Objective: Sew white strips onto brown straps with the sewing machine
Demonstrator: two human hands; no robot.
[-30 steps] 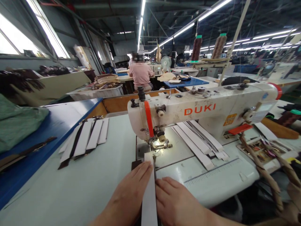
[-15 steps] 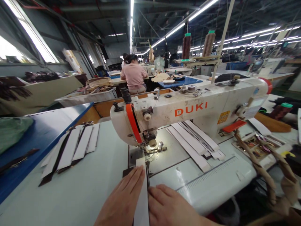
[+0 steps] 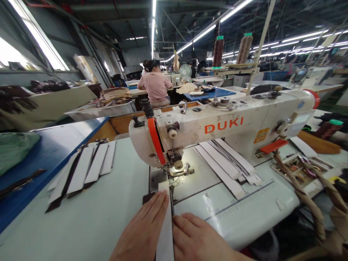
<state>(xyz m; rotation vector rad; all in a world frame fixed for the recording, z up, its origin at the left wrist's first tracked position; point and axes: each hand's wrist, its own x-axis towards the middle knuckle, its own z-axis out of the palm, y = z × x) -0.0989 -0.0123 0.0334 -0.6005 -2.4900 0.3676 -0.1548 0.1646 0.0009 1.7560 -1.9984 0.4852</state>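
A long white strip (image 3: 165, 232) with a dark edge along its right side lies lengthwise towards the sewing machine (image 3: 223, 125), its far end just short of the presser foot. My left hand (image 3: 145, 226) rests on the strip with fingers stretched out and lying flat. Against the strip's right edge, my right hand (image 3: 197, 235) has its fingers curled in and closed on that edge; the fingertips are partly hidden. Under the lit machine head, the presser foot and metal guide (image 3: 181, 171) show in front of the hands.
White strips (image 3: 223, 163) are piled under the machine arm, and dark-backed strips (image 3: 81, 168) lie at the left. A tray of small tools (image 3: 304, 168) sits at the right. Thread cones (image 3: 218, 52) stand behind. A person in a pink top (image 3: 155, 87) sits further off.
The view has shifted very slightly, so the machine appears a little further right. Both hands and the white strip hold nearly the same position.
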